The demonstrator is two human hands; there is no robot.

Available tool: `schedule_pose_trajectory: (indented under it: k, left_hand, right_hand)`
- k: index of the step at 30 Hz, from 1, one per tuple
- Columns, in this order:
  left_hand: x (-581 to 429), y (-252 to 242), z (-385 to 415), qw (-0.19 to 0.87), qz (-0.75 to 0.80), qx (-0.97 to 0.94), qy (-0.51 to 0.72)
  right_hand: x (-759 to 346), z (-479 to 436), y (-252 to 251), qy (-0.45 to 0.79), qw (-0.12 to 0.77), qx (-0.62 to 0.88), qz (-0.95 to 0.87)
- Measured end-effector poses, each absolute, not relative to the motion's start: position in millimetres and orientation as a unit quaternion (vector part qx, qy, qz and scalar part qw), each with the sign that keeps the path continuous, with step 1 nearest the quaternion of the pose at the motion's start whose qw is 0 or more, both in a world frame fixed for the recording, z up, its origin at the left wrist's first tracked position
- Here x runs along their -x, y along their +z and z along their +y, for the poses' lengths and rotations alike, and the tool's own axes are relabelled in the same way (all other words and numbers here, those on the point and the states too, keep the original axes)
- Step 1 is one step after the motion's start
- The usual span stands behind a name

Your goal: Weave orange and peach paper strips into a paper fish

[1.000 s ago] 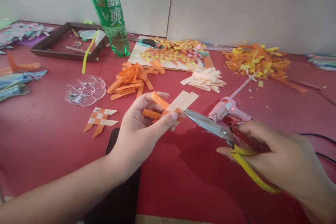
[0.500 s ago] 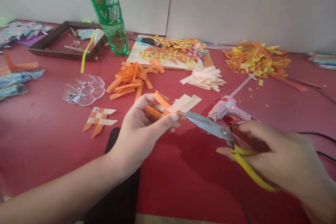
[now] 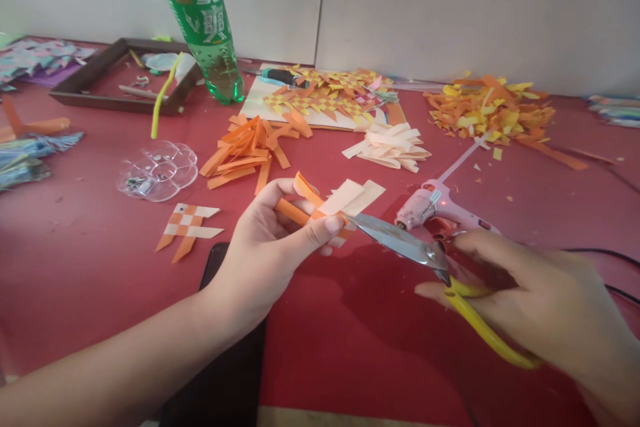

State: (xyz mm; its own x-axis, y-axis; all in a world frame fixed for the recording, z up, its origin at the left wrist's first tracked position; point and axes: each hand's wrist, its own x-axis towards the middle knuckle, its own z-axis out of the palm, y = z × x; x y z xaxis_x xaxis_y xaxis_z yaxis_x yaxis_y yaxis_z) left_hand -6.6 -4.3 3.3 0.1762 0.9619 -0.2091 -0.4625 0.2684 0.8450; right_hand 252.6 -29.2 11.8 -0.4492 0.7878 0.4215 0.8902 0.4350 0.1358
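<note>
Pinched between the thumb and fingers of my left hand (image 3: 280,233) is a woven piece of orange and cream paper strips (image 3: 345,199). Its cream ends stick out to the upper right, and orange ends curl up on the left. My right hand (image 3: 535,293) grips yellow-handled scissors (image 3: 400,237). The blade tips touch the paper just beside my left thumb. A finished-looking woven paper fish (image 3: 187,228), orange and cream checked, lies on the red table to the left. Under my left forearm is a dark flat object (image 3: 225,360), partly covered.
Behind my hands are piles of orange strips (image 3: 243,150) and cream strips (image 3: 390,145). A pink glue gun (image 3: 425,203), its light lit, lies close to the scissors. Farther back stand a green bottle (image 3: 205,27), a clear flower-shaped palette (image 3: 159,170) and a heap of scraps (image 3: 490,110).
Both hands keep nearly the same pose, with the scissor tips still at the paper. The scissor handles have shifted very slightly right, and the view has moved a little.
</note>
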Motion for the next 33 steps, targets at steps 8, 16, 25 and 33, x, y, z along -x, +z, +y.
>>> schedule_pose_trajectory:
  k: [8, 16, 25, 33]
  left_hand:
    - [6.0, 4.8, -3.3, 0.705, 0.375, -0.319, 0.511]
    - [7.4, 7.3, -3.5, 0.705, 0.378, -0.323, 0.506]
    - [6.4, 10.3, -4.1, 0.713, 0.373, -0.309, 0.507]
    - [6.0, 8.3, -3.8, 0.718, 0.373, -0.313, 0.498]
  right_hand:
    - [-254.4, -29.7, 10.0, -0.179, 0.154, 0.498, -0.835]
    - [-256.3, -28.0, 9.7, -0.180, 0.159, 0.500, -0.832]
    - [-253.8, -27.1, 11.5, -0.156, 0.155, 0.513, -0.829]
    - [-255.1, -28.9, 13.2, -0.173, 0.151, 0.509, -0.830]
